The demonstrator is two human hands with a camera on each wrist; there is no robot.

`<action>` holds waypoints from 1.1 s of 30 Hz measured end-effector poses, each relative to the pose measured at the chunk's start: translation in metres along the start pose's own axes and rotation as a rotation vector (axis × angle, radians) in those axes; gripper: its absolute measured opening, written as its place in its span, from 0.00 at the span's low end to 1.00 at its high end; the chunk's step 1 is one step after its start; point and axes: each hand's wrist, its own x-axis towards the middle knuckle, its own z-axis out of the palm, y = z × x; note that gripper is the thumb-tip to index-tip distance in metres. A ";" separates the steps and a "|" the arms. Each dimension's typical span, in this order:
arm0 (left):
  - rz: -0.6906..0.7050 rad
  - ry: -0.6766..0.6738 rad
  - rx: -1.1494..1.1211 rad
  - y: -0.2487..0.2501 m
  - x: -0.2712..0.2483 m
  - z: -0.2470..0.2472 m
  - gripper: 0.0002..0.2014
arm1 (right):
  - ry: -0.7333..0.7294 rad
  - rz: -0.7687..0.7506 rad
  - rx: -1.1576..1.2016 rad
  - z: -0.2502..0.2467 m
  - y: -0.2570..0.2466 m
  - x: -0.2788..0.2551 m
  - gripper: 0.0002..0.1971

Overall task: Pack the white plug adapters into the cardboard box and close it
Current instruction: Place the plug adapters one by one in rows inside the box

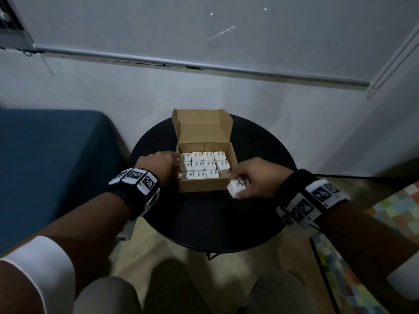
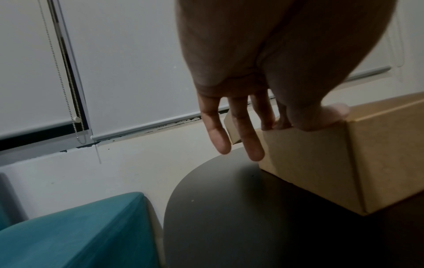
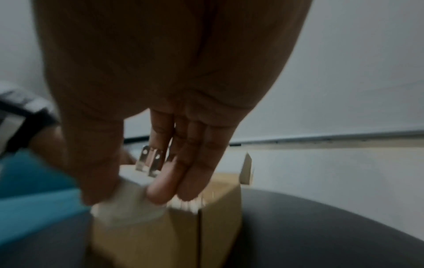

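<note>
An open cardboard box (image 1: 204, 184) stands on a round black table (image 1: 215, 223) with its lid (image 1: 201, 128) raised at the back. Several white plug adapters (image 1: 199, 165) fill it in rows, prongs up. My left hand (image 1: 174, 165) rests on the box's left wall. In the left wrist view the left hand (image 2: 252, 127) has its thumb on the corner rim of the box (image 2: 321, 163) and its fingers straight down the side. My right hand (image 1: 243, 183) pinches one white adapter (image 1: 235, 189) at the front right corner. The right wrist view shows this adapter (image 3: 133, 203) blurred, its metal prongs (image 3: 149, 163) pointing up.
A blue-covered bed or seat (image 1: 45, 166) lies close on the left of the table. A wall and a window blind (image 1: 204, 30) stand behind it. A coloured checked mat (image 1: 396, 211) covers the floor at right, crossed by a black cable (image 1: 322, 268). My knees show below.
</note>
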 end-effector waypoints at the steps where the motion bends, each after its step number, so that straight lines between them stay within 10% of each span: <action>1: 0.007 -0.005 0.002 0.000 0.001 0.000 0.30 | 0.070 -0.014 0.013 -0.008 -0.001 0.004 0.24; 6: 0.005 -0.008 -0.015 -0.003 0.003 0.002 0.31 | 0.217 0.042 -0.057 -0.029 -0.001 0.038 0.22; 19: 0.025 0.022 -0.075 -0.011 0.006 0.009 0.29 | -0.025 0.037 -0.524 -0.008 -0.016 0.085 0.15; 33: 0.043 0.044 -0.120 -0.014 0.006 0.012 0.30 | 0.032 0.028 -0.500 0.009 -0.005 0.095 0.08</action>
